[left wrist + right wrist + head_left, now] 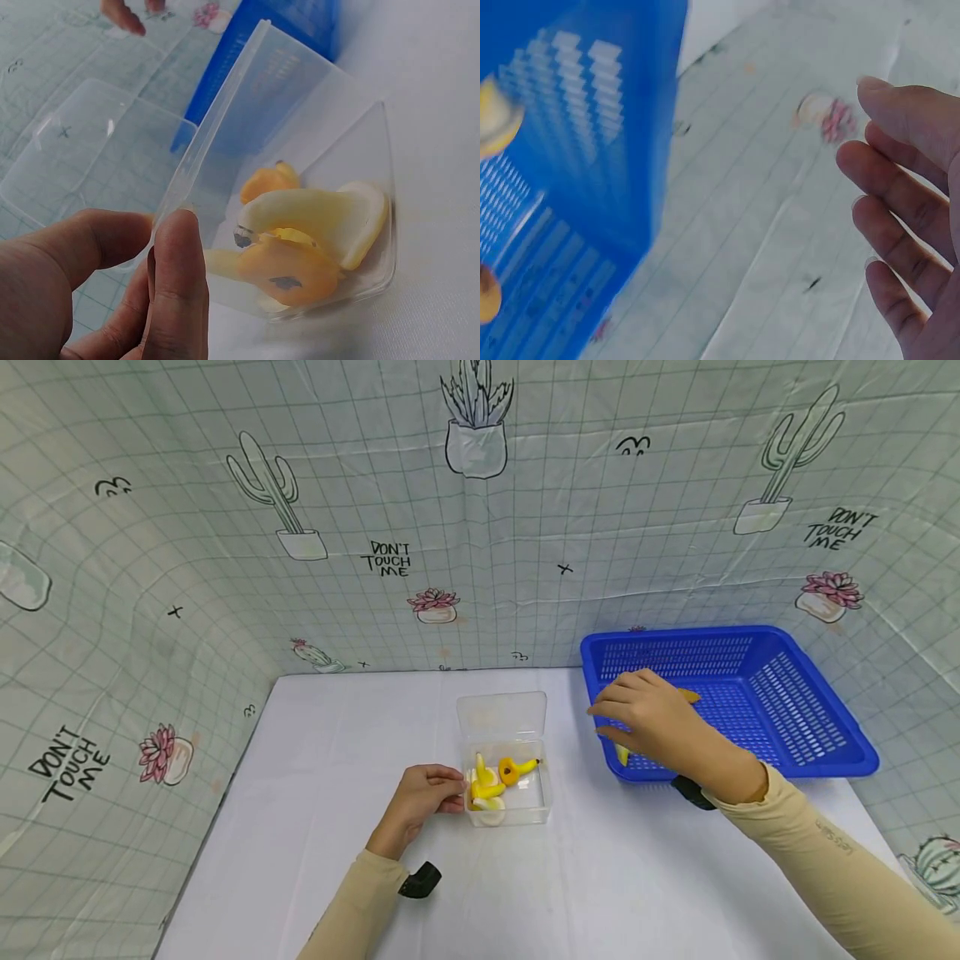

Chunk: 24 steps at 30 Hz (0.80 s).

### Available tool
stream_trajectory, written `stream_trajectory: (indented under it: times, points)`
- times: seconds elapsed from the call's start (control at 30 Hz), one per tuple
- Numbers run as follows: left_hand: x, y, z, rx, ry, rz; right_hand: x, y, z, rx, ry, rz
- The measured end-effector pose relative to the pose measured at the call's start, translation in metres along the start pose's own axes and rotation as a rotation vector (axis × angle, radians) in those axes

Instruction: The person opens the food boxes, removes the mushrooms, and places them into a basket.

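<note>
My left hand (426,797) pinches the left wall of a clear plastic box (546,802) at its rim, as the left wrist view also shows. The box's lid (502,716) stands open at the back. Inside lie several small toy banana pieces (487,791), yellow with white and orange parts, mostly heaped at the left side. Above the left rim of a blue plastic basket (810,710) is my right hand (645,714), its fingers loosely bent with nothing between them. In the basket, partly hidden by this hand, are yellow pieces, one toy banana (622,754) near the front left corner.
A white cloth (330,752) covers the table. Behind it and along both sides hangs a grid-patterned curtain (517,543) with cactus drawings. The basket's slotted walls rise at the back right of the table, beside the box.
</note>
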<state>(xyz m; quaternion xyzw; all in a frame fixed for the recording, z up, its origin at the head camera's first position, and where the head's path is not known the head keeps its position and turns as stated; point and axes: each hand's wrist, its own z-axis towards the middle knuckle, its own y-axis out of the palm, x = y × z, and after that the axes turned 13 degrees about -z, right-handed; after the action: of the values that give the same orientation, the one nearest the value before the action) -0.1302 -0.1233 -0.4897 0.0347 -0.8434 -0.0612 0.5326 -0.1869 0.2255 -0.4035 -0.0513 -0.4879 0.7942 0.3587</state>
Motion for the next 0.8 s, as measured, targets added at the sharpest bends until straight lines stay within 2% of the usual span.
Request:
stream_trajectory:
  times: [0.13,0.43,0.8]
  points:
    - [-0.002,-0.001,0.003,0.0,-0.004,-0.002,-0.018,0.006,0.008,-0.028,-0.02,0.026]
    - [-0.001,-0.001,0.002,0.0,0.002,0.0,-0.054,0.021,0.021,-0.164,-0.049,0.045]
    - [0.003,-0.002,-0.002,-0.021,0.002,-0.012,-0.076,0.048,0.031,-0.281,-0.052,0.047]
